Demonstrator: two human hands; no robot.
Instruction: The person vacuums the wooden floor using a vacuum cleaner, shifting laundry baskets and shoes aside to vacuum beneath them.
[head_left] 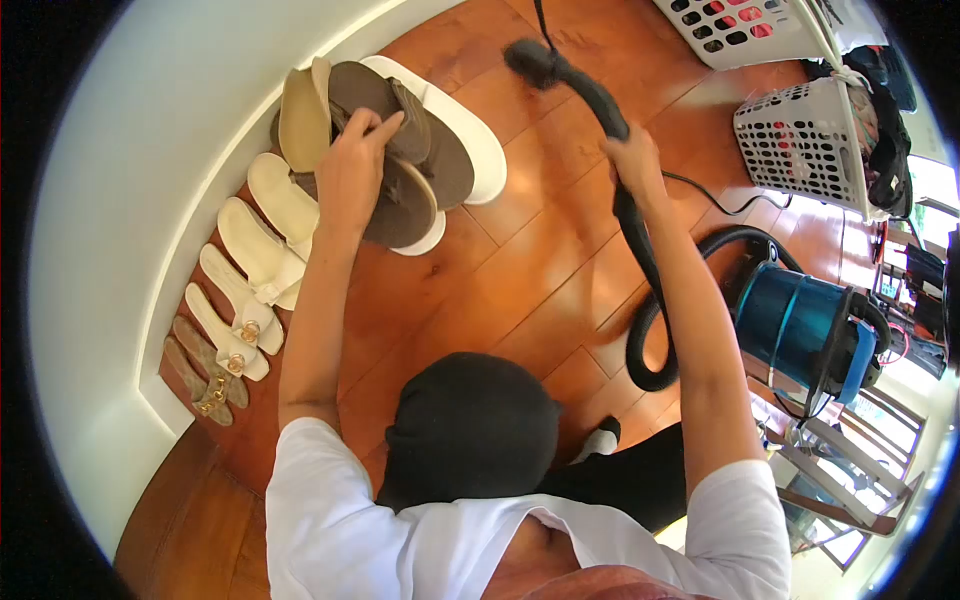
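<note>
My left hand (352, 170) is over a cluster of shoes by the wall, fingers closed at the strap of a brown slide sandal (412, 135). A tan-soled shoe (305, 118) leans up against that hand. Beneath and beside lie another brown slide sandal (403, 208) and a white sandal (488, 165); parts of the pile are hidden by my hand. On the other side, my right hand (634, 160) is wrapped around the black handle of a vacuum hose (597, 102). Its dark brush head (530, 64) hangs just over the floor, apart from the shoes.
Cream sandals (258, 240) and olive slippers (200, 375) line the white wall's baseboard. A blue canister vacuum (790, 315) stands at right, its hose (650, 375) looping over the wooden floor (520, 260). Laundry baskets (800, 140) and a wooden chair (840, 470) are beyond.
</note>
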